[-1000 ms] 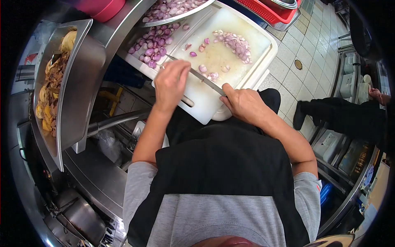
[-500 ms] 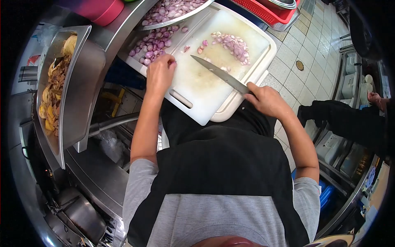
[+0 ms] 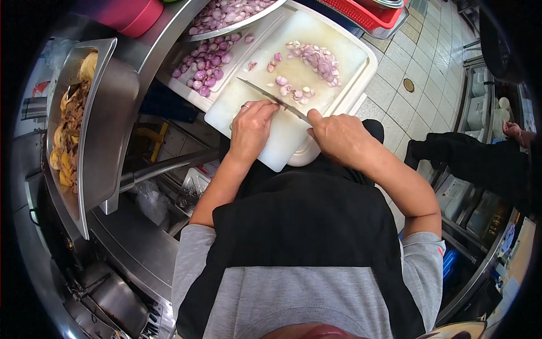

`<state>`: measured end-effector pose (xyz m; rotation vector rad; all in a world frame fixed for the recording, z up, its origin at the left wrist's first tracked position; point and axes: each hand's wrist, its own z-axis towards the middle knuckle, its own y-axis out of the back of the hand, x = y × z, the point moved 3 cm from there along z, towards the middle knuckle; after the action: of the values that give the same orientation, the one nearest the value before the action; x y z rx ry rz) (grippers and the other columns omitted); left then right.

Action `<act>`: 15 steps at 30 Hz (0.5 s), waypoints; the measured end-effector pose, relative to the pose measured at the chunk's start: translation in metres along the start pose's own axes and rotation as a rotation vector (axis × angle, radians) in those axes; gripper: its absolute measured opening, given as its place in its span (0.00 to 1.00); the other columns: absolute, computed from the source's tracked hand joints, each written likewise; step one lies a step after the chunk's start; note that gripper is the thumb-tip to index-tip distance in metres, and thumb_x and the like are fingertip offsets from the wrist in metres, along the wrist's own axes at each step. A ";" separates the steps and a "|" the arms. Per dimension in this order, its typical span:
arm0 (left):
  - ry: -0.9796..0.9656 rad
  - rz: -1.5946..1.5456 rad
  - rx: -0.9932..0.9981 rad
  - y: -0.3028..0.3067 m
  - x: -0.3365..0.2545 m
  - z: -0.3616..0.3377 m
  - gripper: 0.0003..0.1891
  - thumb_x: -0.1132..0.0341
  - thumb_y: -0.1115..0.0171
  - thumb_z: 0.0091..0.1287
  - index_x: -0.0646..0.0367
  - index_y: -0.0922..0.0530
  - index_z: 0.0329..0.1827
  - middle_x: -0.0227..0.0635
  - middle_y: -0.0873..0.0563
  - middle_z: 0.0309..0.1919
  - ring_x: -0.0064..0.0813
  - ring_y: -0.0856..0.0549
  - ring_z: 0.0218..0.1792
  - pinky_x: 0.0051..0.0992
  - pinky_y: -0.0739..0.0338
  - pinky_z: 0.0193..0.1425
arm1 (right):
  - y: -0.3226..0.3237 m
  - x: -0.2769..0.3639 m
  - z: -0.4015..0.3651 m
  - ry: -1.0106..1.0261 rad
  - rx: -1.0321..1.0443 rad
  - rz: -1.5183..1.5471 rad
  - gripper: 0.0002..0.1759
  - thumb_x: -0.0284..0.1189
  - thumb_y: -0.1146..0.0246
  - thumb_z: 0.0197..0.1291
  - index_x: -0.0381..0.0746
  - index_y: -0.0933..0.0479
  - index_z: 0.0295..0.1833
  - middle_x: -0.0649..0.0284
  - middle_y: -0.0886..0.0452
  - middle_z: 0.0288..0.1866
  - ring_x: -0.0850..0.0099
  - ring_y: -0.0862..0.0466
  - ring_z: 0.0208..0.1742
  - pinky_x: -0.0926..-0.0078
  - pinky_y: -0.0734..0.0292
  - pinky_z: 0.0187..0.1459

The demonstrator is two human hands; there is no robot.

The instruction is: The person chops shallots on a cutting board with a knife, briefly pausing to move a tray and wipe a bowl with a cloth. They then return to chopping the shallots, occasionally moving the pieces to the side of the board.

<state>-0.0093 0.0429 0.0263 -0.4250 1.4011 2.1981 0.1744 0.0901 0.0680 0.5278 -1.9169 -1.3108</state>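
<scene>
My right hand (image 3: 341, 135) grips a kitchen knife (image 3: 257, 88) by its handle. The blade slants to the upper left, low over the white cutting board (image 3: 226, 116). My left hand (image 3: 252, 129), with a ring on one finger, is closed with its fingertips against the blade's near side; whatever they pinch is hidden. Just beyond the blade lie several cut shallot pieces (image 3: 294, 92). Farther up the board is a curved heap of peeled, cut shallots (image 3: 322, 62). Whole purple shallots (image 3: 206, 65) are piled in the tray left of the board.
A metal bowl of shallots (image 3: 231, 14) overhangs the tray's far end. At left, a deep steel pan (image 3: 113, 130) of cooked food stands on a steel counter. A red basket (image 3: 367, 14) is at the far right. Another person's dark-clad leg (image 3: 463, 158) shows on the right.
My left hand has come from beside the shallot pile to the blade. My right hand has shifted left with the knife. More cut pieces now show in the board's middle.
</scene>
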 end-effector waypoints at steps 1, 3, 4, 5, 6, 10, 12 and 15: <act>-0.002 -0.001 -0.001 -0.001 0.002 -0.001 0.09 0.78 0.34 0.55 0.61 0.15 0.39 0.37 0.13 0.40 0.39 0.15 0.42 0.35 0.20 0.48 | -0.002 0.002 -0.001 -0.012 0.008 -0.017 0.14 0.35 0.42 0.68 0.35 0.34 0.42 0.50 0.20 0.20 0.47 0.16 0.26 0.50 0.23 0.27; 0.001 -0.003 -0.005 -0.003 0.003 -0.001 0.09 0.78 0.34 0.55 0.61 0.15 0.39 0.36 0.13 0.39 0.39 0.15 0.42 0.35 0.20 0.48 | -0.011 0.000 0.003 -0.020 0.020 -0.037 0.14 0.35 0.42 0.68 0.35 0.34 0.42 0.50 0.20 0.20 0.47 0.16 0.26 0.50 0.22 0.27; -0.002 -0.006 -0.011 -0.003 0.004 -0.001 0.09 0.78 0.34 0.55 0.60 0.15 0.39 0.36 0.13 0.39 0.39 0.15 0.42 0.35 0.20 0.48 | -0.021 -0.004 0.009 0.001 -0.033 0.002 0.14 0.35 0.43 0.69 0.35 0.35 0.43 0.50 0.19 0.21 0.48 0.16 0.25 0.50 0.22 0.27; -0.004 -0.009 -0.016 -0.003 0.004 -0.002 0.08 0.78 0.34 0.55 0.60 0.15 0.38 0.36 0.12 0.38 0.39 0.15 0.42 0.35 0.20 0.48 | -0.028 -0.007 0.012 0.022 -0.087 0.042 0.14 0.36 0.43 0.69 0.35 0.35 0.43 0.50 0.19 0.21 0.48 0.16 0.25 0.51 0.22 0.26; 0.000 -0.007 -0.021 -0.003 0.004 -0.002 0.08 0.78 0.34 0.55 0.60 0.15 0.38 0.36 0.12 0.38 0.39 0.15 0.42 0.35 0.20 0.48 | -0.026 -0.007 0.012 0.028 -0.085 0.039 0.14 0.36 0.43 0.69 0.35 0.35 0.43 0.50 0.19 0.21 0.48 0.16 0.25 0.51 0.22 0.26; -0.021 -0.003 -0.015 -0.002 0.004 -0.001 0.08 0.78 0.34 0.55 0.59 0.15 0.38 0.35 0.12 0.38 0.38 0.15 0.42 0.34 0.20 0.47 | -0.002 0.005 0.002 0.015 -0.019 -0.006 0.13 0.35 0.44 0.69 0.35 0.36 0.43 0.51 0.19 0.21 0.48 0.16 0.25 0.50 0.22 0.27; -0.022 -0.006 -0.015 -0.003 0.004 -0.002 0.08 0.78 0.33 0.55 0.59 0.15 0.38 0.35 0.12 0.38 0.38 0.15 0.42 0.33 0.20 0.47 | -0.007 0.006 0.000 -0.028 0.038 -0.035 0.13 0.34 0.44 0.69 0.35 0.36 0.43 0.51 0.19 0.21 0.48 0.16 0.25 0.50 0.22 0.27; -0.036 0.004 -0.042 -0.002 0.004 -0.002 0.08 0.77 0.33 0.55 0.59 0.15 0.38 0.35 0.13 0.38 0.37 0.15 0.42 0.33 0.20 0.47 | -0.024 -0.002 0.010 -0.012 -0.016 0.023 0.13 0.34 0.44 0.69 0.35 0.36 0.43 0.50 0.19 0.21 0.47 0.16 0.26 0.50 0.22 0.28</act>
<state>-0.0115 0.0431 0.0220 -0.3962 1.3395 2.2307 0.1667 0.0883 0.0430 0.4893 -1.9153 -1.3160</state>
